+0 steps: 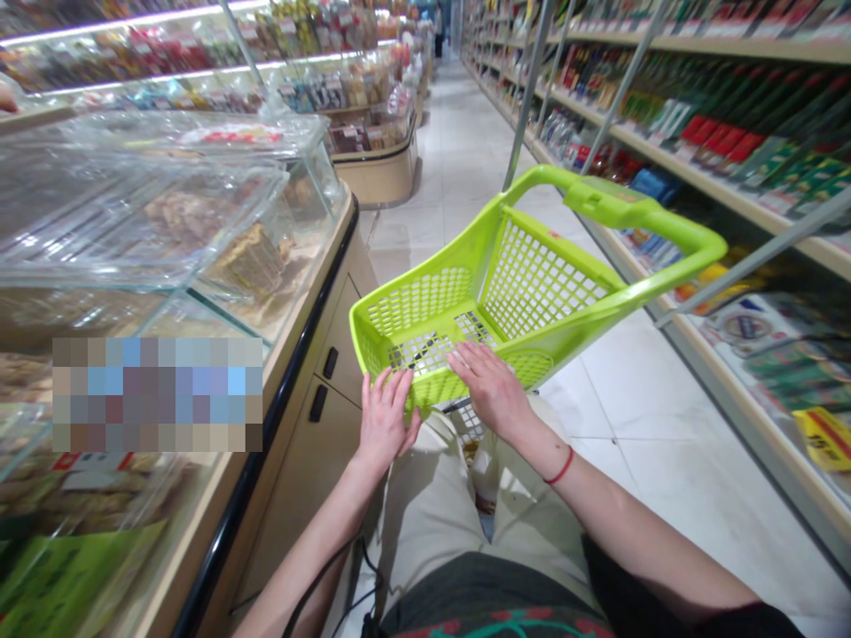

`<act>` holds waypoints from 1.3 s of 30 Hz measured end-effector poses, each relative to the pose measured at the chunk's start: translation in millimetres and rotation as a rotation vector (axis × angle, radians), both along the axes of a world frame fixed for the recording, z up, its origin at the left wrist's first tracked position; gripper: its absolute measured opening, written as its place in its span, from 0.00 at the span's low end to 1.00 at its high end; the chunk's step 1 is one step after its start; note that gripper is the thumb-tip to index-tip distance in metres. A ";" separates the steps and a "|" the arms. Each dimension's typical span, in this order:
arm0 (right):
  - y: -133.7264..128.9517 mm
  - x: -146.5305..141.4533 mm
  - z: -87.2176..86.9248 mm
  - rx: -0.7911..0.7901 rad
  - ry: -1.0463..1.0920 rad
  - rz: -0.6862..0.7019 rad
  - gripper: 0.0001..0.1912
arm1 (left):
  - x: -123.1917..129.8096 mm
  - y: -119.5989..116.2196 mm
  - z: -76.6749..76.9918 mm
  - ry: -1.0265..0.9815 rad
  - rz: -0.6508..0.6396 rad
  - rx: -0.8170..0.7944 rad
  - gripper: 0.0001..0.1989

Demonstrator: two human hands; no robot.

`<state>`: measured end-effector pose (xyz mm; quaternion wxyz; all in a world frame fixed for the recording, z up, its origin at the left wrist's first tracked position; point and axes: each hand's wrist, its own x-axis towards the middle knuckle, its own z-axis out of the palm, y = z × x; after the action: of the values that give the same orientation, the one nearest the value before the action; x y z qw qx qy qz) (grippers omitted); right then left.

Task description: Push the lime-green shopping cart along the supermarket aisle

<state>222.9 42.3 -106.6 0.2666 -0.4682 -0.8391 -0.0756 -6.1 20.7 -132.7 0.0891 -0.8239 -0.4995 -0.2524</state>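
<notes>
A bright green shopping cart [429, 301] with perforated walls stands at an angle before me, its handle turned to the far right. Nothing shows inside its upper basket. My left hand [386, 416] touches the near-left corner of the basket rim, fingers stretched and slightly apart, thumb off to the side. Over the near rim lies my right hand [492, 385], its fingers extended toward the basket's inside and its thumb hidden. A red string bracelet [560, 464] circles my right wrist. Part of a lower basket [465, 421] shows between my legs.
Along the left runs a counter with clear-lidded food bins [219, 186] and a dark edge rail [292, 354]. Stocked shelves [705, 159] line the right side. A tiled aisle [442, 133] leads away, with a distant person [438, 31]. Someone's fingers [8, 96] show at far left.
</notes>
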 end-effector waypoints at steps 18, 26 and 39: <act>-2.2 -9.8 -1.3 0.002 0.022 -0.041 0.28 | -9.4 -0.7 -6.5 -0.026 -0.049 -0.015 0.40; 2.5 11.3 6.3 0.017 -0.046 -0.029 0.28 | -10.0 -1.0 -5.9 -0.017 -0.031 0.006 0.38; 2.7 7.4 -1.0 0.072 -0.037 -0.039 0.28 | -10.1 -2.6 -5.2 -0.037 -0.068 -0.010 0.40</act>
<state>230.3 45.0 -107.5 0.2662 -0.4730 -0.8314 -0.1193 -16.2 18.1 -137.9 0.0670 -0.8362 -0.4739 -0.2680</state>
